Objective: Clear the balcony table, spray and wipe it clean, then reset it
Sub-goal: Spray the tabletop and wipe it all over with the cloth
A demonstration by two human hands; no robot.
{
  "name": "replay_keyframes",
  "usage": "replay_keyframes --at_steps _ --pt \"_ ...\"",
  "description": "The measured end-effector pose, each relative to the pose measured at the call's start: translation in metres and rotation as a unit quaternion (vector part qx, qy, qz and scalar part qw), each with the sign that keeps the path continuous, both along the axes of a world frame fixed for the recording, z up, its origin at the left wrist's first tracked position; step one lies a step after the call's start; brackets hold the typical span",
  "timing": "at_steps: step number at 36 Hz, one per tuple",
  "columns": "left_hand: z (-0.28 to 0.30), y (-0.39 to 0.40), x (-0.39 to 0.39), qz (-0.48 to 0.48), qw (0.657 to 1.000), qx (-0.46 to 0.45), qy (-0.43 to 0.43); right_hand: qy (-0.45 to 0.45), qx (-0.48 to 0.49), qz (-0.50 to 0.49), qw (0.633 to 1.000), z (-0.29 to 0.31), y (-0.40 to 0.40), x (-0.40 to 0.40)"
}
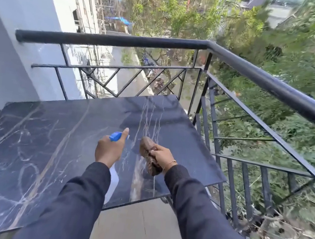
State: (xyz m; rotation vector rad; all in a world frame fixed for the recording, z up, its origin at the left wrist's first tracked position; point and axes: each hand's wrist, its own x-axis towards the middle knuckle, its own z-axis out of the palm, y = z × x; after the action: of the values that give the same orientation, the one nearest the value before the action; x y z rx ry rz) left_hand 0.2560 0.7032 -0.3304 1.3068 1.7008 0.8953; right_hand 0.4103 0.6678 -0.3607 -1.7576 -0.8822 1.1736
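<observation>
The balcony table [35,139] has a dark marble top with pale veins and nothing standing on it. My left hand [108,149] grips a spray bottle [117,136] with a blue head, held over the table's right half, with its white body showing below my wrist. My right hand [162,156] holds a bunched brown cloth [147,150] just to the right of the bottle, low over the tabletop. Whether the cloth touches the marble is unclear.
A black metal railing [259,72] runs behind the table and along its right side, close to the edges. A grey wall [12,40] rises at the left. The tiled floor [138,227] shows at the table's near right corner. Trees and a street lie far below.
</observation>
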Motion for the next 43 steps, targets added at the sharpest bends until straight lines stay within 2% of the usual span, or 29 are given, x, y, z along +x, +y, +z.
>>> replay_keyframes --at_steps 8,15,24,32,39,43 --pt "0.003 0.063 -0.008 0.035 0.999 -0.002 -0.011 0.052 0.036 -0.027 0.998 0.006 0.083 0.017" --pt "-0.012 0.161 -0.014 0.057 0.998 -0.019 0.001 0.188 0.034 -0.065 0.979 -0.016 0.190 0.034" --pt "-0.031 0.277 -0.011 0.052 0.998 -0.030 -0.002 0.286 0.042 -0.020 0.957 -0.050 0.298 0.042" --pt "-0.058 0.340 -0.003 0.104 0.994 -0.044 0.003 0.287 0.055 -0.009 0.956 -0.071 0.354 0.049" --pt "-0.068 0.360 -0.011 0.138 0.985 -0.050 0.094 0.301 0.065 -0.020 0.951 -0.079 0.374 0.050" --pt "-0.073 0.368 -0.028 0.152 0.985 -0.039 0.076 0.287 0.076 -0.028 0.955 -0.084 0.383 0.044"
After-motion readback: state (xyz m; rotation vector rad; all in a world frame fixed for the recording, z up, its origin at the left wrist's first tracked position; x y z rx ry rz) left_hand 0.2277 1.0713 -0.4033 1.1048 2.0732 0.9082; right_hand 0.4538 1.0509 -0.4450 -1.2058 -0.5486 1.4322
